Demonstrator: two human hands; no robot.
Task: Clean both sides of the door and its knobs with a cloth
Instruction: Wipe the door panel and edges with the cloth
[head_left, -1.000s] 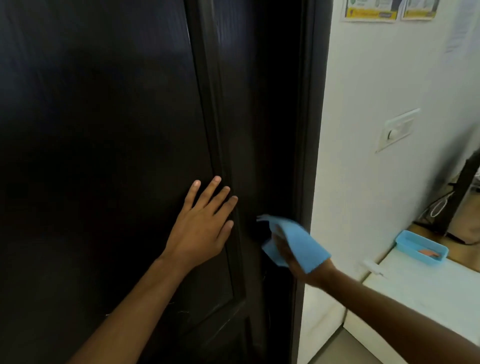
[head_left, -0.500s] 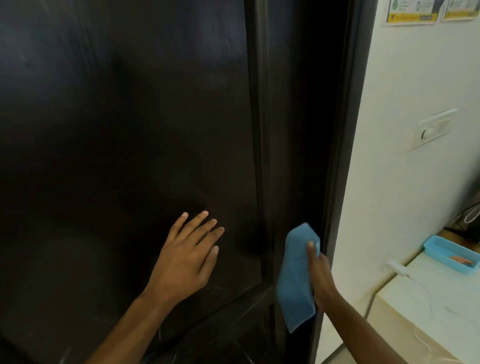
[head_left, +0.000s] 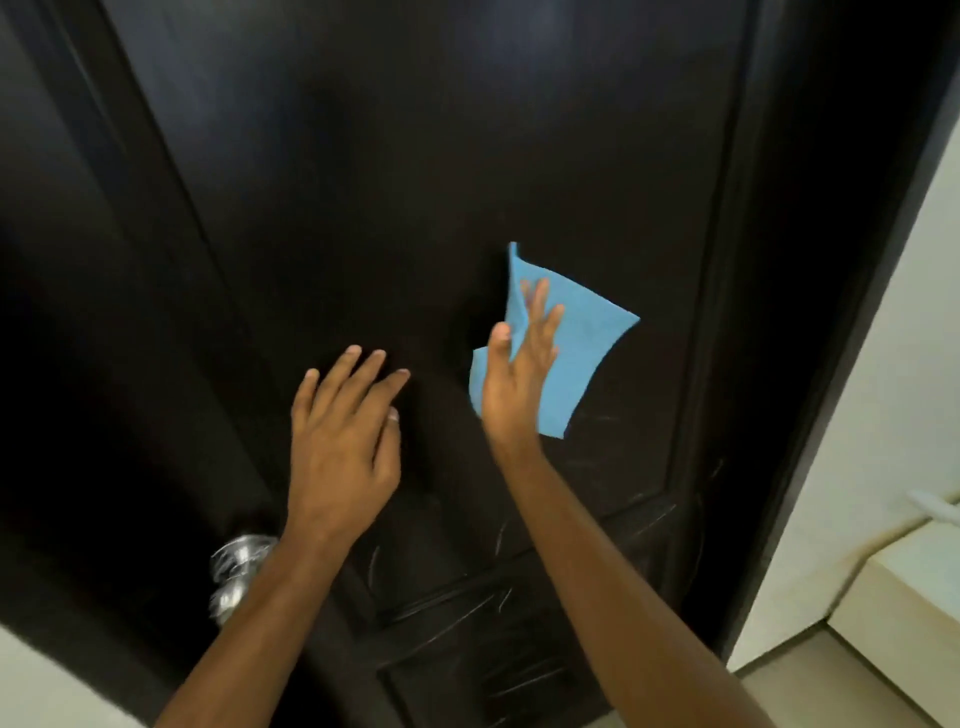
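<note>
Two hands up on dark door (head_left: 415, 182), both flat. Right hand (head_left: 519, 364) pressing blue cloth (head_left: 582, 358) against upper panel, fingers straight and spread a little, thumb out toward the left; no pinch visible, cloth pinned by palm and fingers. Cloth sticking out past fingertips at top, past the hand on the right and below the palm edge; upper corner folded up to a point. Left hand (head_left: 343, 447) bare, fingers extended and slightly splayed, resting flat on same panel, lower and left of cloth, holding nothing. Narrow gap between the two hands, not touching. Both forearms rising from bottom of frame, left from lower left, right from lower right, angled inward and up.

Plenty of bare panel above both hands and left of left hand. Right of cloth, short strip of panel, then raised moulding edge, then door stile and dark frame (head_left: 831, 312). Below hands, horizontal moulding rail, then lower panel, with pale scratch marks across both. Shiny metal knob (head_left: 234, 571) at lower left, just beside left forearm, partly hidden by it; contact unclear. Left door edge running diagonally from top left down toward knob.

Beyond frame on right, white wall (head_left: 914, 338). White cabinet or counter top (head_left: 904, 587) at lower right corner, close to frame, blurred. Pale floor (head_left: 789, 696) visible bottom right; pale patch at bottom left corner too.
</note>
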